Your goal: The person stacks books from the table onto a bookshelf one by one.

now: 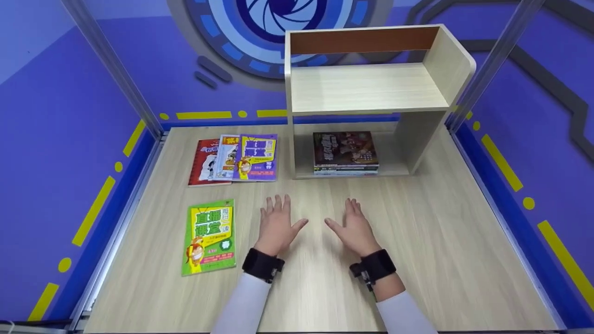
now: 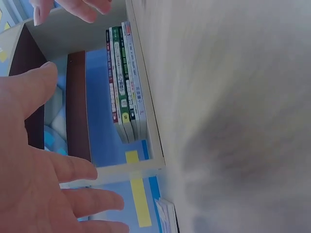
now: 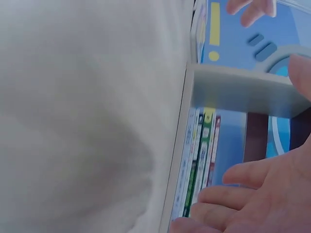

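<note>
Both hands are held out over the middle of the table, palms turned toward each other and holding nothing. My left hand (image 1: 275,228) has its fingers straight and its thumb spread, to the right of a green book (image 1: 209,237) lying face up. The right hand (image 1: 356,229) mirrors it, fingers extended forward and thumb pointing inward. Ahead of the hands, a stack of books (image 1: 345,150) lies flat in the bottom compartment of a pale wooden shelf (image 1: 369,88); the left wrist view shows the stack's spines (image 2: 124,73).
At the back left, a purple book (image 1: 255,157) overlaps a light-blue book (image 1: 226,157), which overlaps a red book (image 1: 204,162). The wooden table (image 1: 320,297) is bordered by blue-purple panels (image 1: 55,153) with metal posts at the corners. Black bands (image 1: 263,265) circle both wrists.
</note>
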The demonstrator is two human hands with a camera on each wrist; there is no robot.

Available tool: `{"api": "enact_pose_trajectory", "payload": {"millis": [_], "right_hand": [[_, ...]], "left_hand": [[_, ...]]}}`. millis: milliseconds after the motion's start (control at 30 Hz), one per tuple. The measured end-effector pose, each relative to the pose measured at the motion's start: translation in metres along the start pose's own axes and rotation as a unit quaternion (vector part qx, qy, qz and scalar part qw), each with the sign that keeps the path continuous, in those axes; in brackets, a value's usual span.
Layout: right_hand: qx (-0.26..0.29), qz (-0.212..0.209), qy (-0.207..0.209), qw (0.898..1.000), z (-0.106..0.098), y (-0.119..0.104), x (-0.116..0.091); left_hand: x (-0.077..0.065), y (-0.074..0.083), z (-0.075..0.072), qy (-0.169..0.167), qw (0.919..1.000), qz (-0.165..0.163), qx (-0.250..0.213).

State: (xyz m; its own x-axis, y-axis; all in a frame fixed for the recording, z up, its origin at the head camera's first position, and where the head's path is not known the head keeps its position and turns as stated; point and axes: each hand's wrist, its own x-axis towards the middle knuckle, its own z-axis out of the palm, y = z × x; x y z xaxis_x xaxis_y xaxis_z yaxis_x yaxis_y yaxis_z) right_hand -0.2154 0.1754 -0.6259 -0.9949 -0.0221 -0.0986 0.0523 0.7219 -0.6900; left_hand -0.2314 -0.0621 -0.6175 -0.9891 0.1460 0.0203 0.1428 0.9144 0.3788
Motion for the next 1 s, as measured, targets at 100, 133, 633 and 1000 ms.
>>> {"api": "enact_pose_trajectory", "payload": {"millis": [100, 133, 633, 1000], "right_hand": [[0.014, -0.007, 0.007, 1.0, 0.01, -0.014, 0.001], [0.018, -0.011, 0.008, 1.0, 0.015, -0.02, 0.002], [0.083, -0.112, -0.118, 0.983, 0.098, -0.115, -0.004], [0.122, -0.114, -0.165, 0.972, 0.138, -0.132, -0.013]], "left_hand": [[0.0, -0.016, -0.008, -0.002, 0.9997, -0.02, 0.013], [0.0, -0.024, -0.012, -0.001, 0.9994, -0.027, 0.023], [-0.041, -0.147, -0.057, -0.005, 0.9618, -0.272, 0.034], [-0.056, -0.166, -0.06, -0.024, 0.9337, -0.357, -0.02]]}}
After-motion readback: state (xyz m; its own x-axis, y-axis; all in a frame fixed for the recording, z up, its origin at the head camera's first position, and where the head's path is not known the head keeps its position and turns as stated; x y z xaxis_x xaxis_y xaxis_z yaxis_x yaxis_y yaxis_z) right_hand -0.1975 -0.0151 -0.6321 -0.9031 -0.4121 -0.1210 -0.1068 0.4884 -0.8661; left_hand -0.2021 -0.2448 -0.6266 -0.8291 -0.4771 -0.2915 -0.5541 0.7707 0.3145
